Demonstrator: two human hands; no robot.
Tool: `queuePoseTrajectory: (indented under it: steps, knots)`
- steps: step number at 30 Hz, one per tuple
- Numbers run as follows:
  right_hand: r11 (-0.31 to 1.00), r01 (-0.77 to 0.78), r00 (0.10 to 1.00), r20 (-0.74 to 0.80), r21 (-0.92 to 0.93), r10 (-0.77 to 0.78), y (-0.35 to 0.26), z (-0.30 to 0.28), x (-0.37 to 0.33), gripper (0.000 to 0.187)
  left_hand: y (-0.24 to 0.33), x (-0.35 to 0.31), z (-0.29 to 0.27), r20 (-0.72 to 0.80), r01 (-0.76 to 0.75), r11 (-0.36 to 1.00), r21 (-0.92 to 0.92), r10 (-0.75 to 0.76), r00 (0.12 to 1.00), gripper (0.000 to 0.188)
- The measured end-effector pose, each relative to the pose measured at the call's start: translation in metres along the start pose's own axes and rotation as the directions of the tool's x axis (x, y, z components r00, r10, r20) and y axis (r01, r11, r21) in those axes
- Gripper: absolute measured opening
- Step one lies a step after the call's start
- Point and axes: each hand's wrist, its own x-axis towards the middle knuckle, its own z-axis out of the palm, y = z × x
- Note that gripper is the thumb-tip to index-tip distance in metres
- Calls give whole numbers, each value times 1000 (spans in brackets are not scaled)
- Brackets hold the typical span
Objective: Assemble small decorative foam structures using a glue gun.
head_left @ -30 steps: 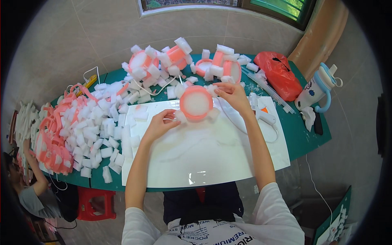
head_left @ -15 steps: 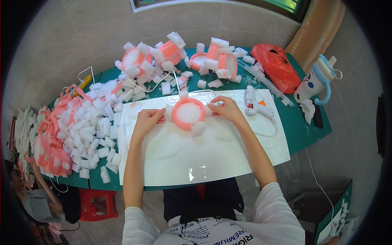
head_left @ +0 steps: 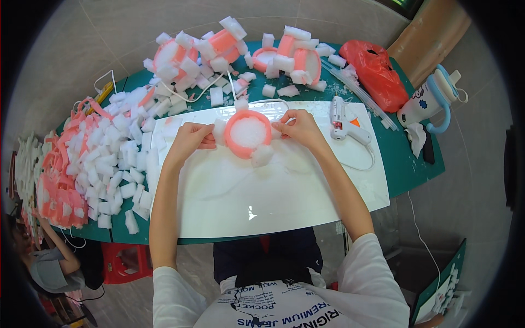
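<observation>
A pink foam ring [head_left: 230,145] with a white fluffy foam centre [head_left: 248,133] lies on the white board, white foam blocks spaced around its outside. My left hand [head_left: 192,140] pinches the block at the ring's left side [head_left: 219,131]. On the opposite side, my right hand [head_left: 299,129] has thumb and fingers closed on another block [head_left: 277,133], partly covered by the fingertips. One more block [head_left: 262,156] sits at the ring's lower right, and another [head_left: 241,104] touches its top. A white hot glue gun [head_left: 345,123] rests on the board to the right of my right hand.
Loose white foam blocks [head_left: 117,158] and pink foam strips [head_left: 60,186] heap up at left. Several pink rings with blocks [head_left: 178,57] stand behind the white board [head_left: 262,205]. Clear glue sticks [head_left: 361,95], a red bag [head_left: 377,82] and a tumbler [head_left: 424,104] are at right.
The view has shifted, so the table and hands appear slightly higher. Both hands keep their pinch on the side blocks, and the ring stays between them.
</observation>
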Motion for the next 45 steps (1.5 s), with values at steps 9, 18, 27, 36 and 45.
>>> queuePoseTrajectory:
  steps: [9,18,27,36,45]
  knots:
    - [998,1,999,-40,-61,-4,-6,6,-4,24,0,-2,9,-91,-32,999,-12,30,995,36]
    - [997,-32,997,-63,77,37,-5,7,-14,25,-10,-7,19,-185,-152,985,79,164,969,43]
    - [950,-233,938,305,207,164,-3,-9,-22,19,-21,-4,21,-247,-186,983,-5,179,952,40]
    - [954,-248,898,410,168,161,-5,-17,-15,20,-27,-8,27,-303,-234,968,90,250,920,26]
    - [961,-241,861,487,133,148,-6,-20,-16,20,-21,-9,32,-291,-407,832,376,523,801,20]
